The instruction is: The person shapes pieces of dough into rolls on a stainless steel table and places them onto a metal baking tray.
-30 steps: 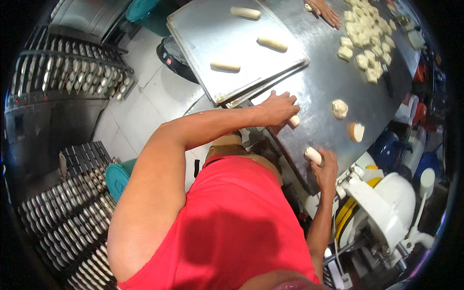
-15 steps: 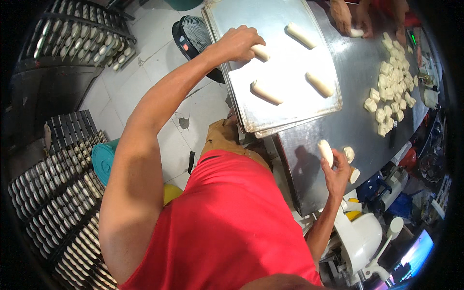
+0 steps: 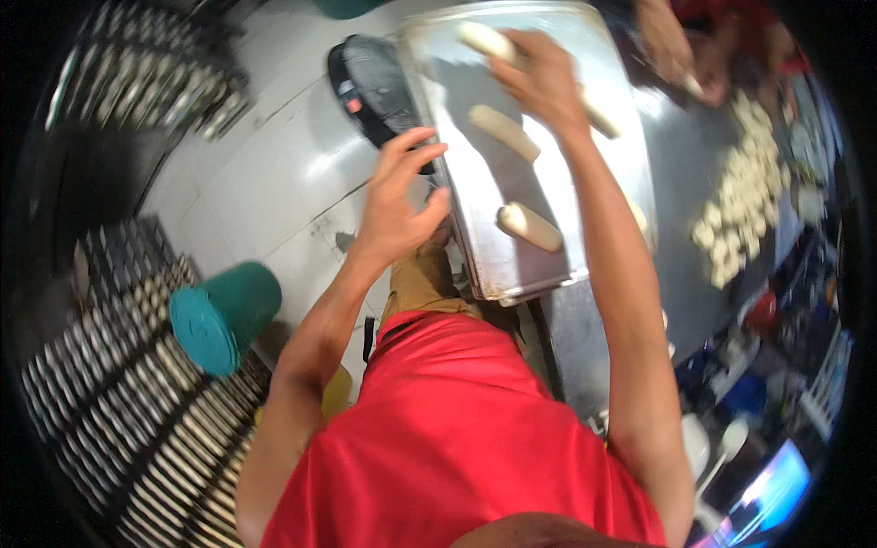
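Observation:
My right hand [image 3: 544,82] is over the back of the metal tray [image 3: 498,269], shut on a pale dough roll [image 3: 486,41]. My left hand [image 3: 397,196] is at the tray’s left edge, empty, with fingers spread and curved. Other rolls lie spaced on the tray: one in the middle [image 3: 502,132], one near the front [image 3: 530,228], others partly hidden by my right arm. The tray sits on at least one other tray at the table [image 3: 681,237].
A co-worker’s hands [image 3: 671,46] work at the back right beside many dough pieces [image 3: 735,201]. A fan [image 3: 370,87] stands left of the tray. Racks of filled pans [image 3: 119,402] and a lidded teal bin [image 3: 206,324] are left; a white machine [image 3: 694,443] is lower right.
My left hand has released its roll on the tray and drawn back to the edge. My right hand has carried its roll from over the table up to the tray’s back.

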{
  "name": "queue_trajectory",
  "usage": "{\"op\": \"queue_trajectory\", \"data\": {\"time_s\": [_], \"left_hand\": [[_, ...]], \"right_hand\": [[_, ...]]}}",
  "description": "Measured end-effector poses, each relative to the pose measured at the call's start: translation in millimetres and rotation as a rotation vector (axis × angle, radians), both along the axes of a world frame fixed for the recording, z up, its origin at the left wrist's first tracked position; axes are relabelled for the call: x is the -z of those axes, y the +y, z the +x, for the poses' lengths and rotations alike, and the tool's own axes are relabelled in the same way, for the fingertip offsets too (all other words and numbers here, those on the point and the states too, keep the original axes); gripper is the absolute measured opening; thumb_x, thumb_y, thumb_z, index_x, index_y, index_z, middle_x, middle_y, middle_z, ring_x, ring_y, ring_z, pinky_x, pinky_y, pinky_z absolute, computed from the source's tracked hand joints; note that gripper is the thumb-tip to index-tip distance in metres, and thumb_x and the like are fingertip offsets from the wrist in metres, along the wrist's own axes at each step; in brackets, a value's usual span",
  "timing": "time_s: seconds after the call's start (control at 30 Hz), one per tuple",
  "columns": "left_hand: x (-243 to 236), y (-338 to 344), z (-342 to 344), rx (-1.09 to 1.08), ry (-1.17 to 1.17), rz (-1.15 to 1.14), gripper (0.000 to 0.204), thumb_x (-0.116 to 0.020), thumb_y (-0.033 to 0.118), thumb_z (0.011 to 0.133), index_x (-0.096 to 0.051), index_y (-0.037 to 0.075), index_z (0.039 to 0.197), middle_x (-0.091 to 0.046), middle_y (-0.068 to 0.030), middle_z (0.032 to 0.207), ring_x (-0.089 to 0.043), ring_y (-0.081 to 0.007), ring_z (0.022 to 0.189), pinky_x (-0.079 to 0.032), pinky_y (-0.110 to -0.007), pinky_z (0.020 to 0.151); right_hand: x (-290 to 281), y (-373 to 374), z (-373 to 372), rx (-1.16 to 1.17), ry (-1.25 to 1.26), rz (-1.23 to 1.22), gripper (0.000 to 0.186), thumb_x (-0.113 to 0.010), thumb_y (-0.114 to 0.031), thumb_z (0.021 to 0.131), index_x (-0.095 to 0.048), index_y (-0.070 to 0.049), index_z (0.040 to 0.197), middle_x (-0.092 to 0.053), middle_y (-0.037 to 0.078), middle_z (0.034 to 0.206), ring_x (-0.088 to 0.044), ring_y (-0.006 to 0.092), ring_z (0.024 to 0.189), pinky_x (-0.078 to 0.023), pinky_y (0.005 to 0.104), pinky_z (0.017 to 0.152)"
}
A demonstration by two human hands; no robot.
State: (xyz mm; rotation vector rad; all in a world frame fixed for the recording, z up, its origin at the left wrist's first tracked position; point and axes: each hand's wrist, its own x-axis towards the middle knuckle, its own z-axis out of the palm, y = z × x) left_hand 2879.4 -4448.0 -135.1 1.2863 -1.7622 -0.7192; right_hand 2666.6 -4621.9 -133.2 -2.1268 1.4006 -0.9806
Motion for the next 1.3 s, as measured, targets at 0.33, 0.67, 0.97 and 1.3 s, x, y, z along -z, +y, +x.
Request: {"op": "queue_trajectory", "data": {"time_s": [0.33, 0.67, 0.97, 1.3], "left_hand": [[-130, -10, -19, 0.522, 0.759, -0.399, 0.034, -0.071, 0.011, 0.081, -0.069, 0.004, 0.113, -0.067, -0.0140, 0.120, -0.065, -0.0296, 0.110, -0.048, -0.043, 0.099], [-156, 8, -95, 0.654, 0.524, -0.276, 0.032, -0.070, 0.010, 0.079, -0.070, 0.008, 0.111, -0.070, -0.0133, 0.110, -0.068, -0.0298, 0.100, -0.050, -0.045, 0.094], [-46, 95, -239, 0.769, 0.033, 0.007, 0.072, -0.071, 0.006, 0.074, -0.052, 0.004, 0.143, -0.055, -0.0215, 0.137, -0.054, -0.0399, 0.126, -0.045, -0.052, 0.105], [61, 85, -350, 1.032, -0.384, -0.093, 0.042, -0.079, 0.014, 0.073, -0.067, 0.004, 0.112, -0.062, -0.0174, 0.114, -0.059, -0.0380, 0.110, -0.051, -0.046, 0.090]], "right_hand": [[-7, 89, -191, 0.582, 0.285, -0.040, 0.044, -0.075, -0.023, 0.088, -0.068, -0.003, 0.126, -0.068, 0.017, 0.127, -0.065, 0.0329, 0.118, -0.049, 0.0412, 0.104], [91, 102, -412, 1.280, 0.419, 0.289, 0.067, -0.073, -0.038, 0.087, -0.055, -0.001, 0.140, -0.053, 0.029, 0.145, -0.053, 0.0428, 0.132, -0.045, 0.0477, 0.109], [28, 301, -312, 0.585, 0.273, 0.038, 0.050, -0.073, -0.019, 0.086, -0.060, 0.003, 0.128, -0.064, 0.026, 0.120, -0.062, 0.0449, 0.109, -0.049, 0.0480, 0.096], [39, 420, -275, 0.623, -0.005, 0.352, 0.050, -0.076, -0.007, 0.080, -0.061, -0.001, 0.128, -0.062, 0.022, 0.123, -0.057, 0.0411, 0.115, -0.045, 0.0465, 0.102]]}}
